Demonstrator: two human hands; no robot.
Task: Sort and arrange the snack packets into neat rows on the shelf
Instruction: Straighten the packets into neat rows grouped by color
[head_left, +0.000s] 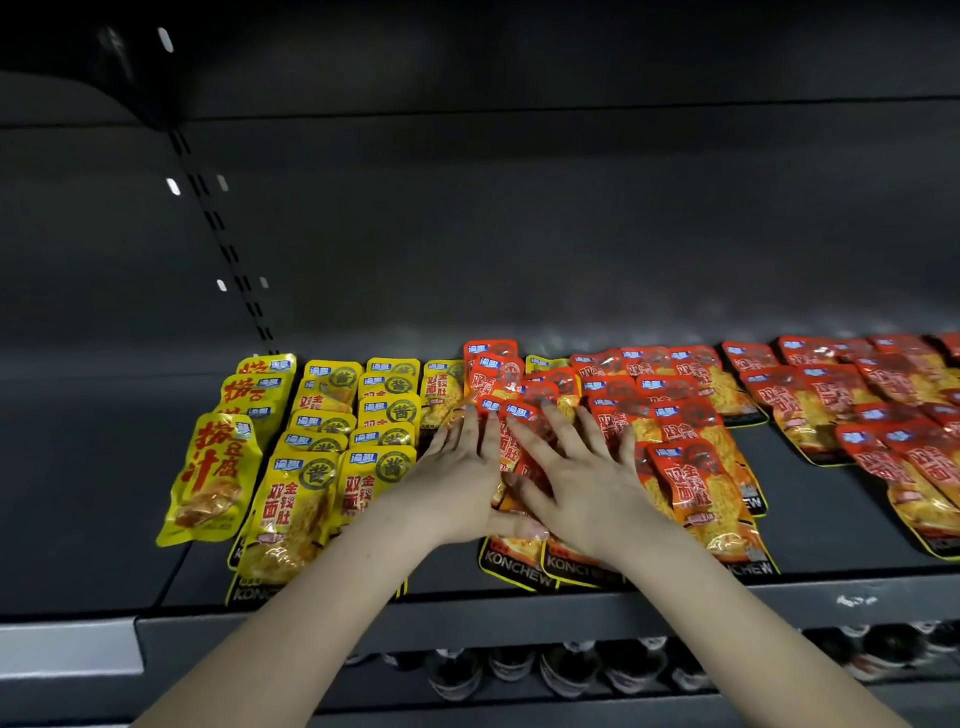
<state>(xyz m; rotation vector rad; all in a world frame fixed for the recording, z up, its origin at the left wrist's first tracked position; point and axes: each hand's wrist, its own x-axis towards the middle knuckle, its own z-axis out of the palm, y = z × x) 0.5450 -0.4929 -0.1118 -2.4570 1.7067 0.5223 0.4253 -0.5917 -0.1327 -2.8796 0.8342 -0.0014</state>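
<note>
Yellow snack packets (311, 467) lie in overlapping rows on the left part of the dark shelf (810, 519). Red-orange packets (691, 467) fill the middle and right in looser rows. My left hand (457, 478) lies flat with spread fingers on the red-orange packets at the boundary between the two colours. My right hand (576, 473) lies flat beside it, fingers spread, pressing on the same stack (519, 561). The thumbs of both hands meet near the packets' lower ends. Neither hand grips anything.
The shelf's back wall (519, 234) is dark, with a slotted upright (228, 249) at the left. A loose pile of red-orange packets (883, 415) sits at the far right. Below the shelf's front edge (467, 618) stand rows of bottles (571, 670).
</note>
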